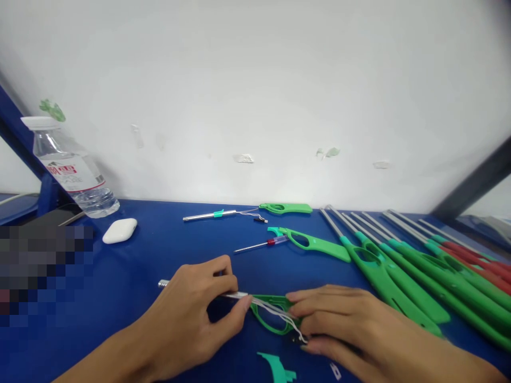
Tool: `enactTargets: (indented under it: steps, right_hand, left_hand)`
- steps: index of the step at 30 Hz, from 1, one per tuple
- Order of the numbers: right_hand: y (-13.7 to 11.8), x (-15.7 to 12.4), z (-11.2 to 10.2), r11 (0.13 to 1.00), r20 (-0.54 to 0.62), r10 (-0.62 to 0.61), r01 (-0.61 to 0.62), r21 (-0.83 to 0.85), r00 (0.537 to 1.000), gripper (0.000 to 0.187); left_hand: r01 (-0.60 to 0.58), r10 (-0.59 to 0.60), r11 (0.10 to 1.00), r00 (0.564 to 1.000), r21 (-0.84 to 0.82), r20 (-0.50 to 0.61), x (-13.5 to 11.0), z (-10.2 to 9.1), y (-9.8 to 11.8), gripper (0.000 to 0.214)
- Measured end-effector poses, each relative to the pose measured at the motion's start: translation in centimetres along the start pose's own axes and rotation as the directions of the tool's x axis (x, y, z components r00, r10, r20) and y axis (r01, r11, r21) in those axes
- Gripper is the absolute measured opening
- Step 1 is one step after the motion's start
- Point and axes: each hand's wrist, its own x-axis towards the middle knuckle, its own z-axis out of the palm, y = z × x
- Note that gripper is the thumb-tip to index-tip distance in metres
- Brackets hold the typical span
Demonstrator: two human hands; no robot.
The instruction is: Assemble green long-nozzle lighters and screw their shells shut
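Observation:
My left hand (199, 314) pinches the thin metal tube (163, 283) of a lighter lying flat on the blue table (159, 255). My right hand (343, 319) presses down on the green handle shell (271, 311) of the same lighter, fingers closed over its right end. White wires (279, 314) run across the open shell between the two hands. A teal plastic trigger piece (279, 369) lies just in front of my hands.
A row of several finished green and red long-nosed lighters (419, 266) lies at the right. Two part-built lighters (311, 243) (247, 211) lie beyond my hands. A water bottle (72, 170) and a white earbud case (120, 230) stand at the back left by the white wall.

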Motion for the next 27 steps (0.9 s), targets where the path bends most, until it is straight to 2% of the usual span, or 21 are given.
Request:
enactTargets:
  steps: [3, 8, 15, 19, 27]
  right_hand:
    - [-0.2, 0.1, -0.4, 1.0, 0.026, 0.014, -0.014, -0.001, 1.0, 0.011]
    - [0.3, -0.4, -0.3, 0.999, -0.133, 0.034, -0.039, -0.034, 0.991, 0.013]
    - [1.6, -0.9, 0.6, 0.988, -0.194, 0.134, -0.146, -0.05, 0.972, 0.009]
    - [1.7, -0.8, 0.5, 0.987, -0.18, 0.125, -0.14, -0.074, 0.976, 0.009]
    - [1.1, -0.6, 0.0, 0.992, -0.07, 0.084, -0.09, -0.083, 0.994, 0.011]
  left_hand:
    - [0.008, -0.007, 1.0, 0.999, -0.022, 0.046, 0.1, -0.1, 0.1, 0.022]
    - [0.035, -0.031, 0.998, 0.997, -0.043, 0.073, 0.3, -0.5, 0.0, 0.013]
    - [0.048, -0.041, 0.995, 0.996, -0.086, 0.078, 0.0, -0.2, -0.2, 0.022]
    - [0.039, -0.027, 0.994, 0.993, -0.1, 0.118, 0.2, -0.4, -0.3, 0.025]
    - [-0.078, 0.085, 0.996, 0.987, -0.054, 0.138, 0.4, -1.5, -0.5, 0.022]
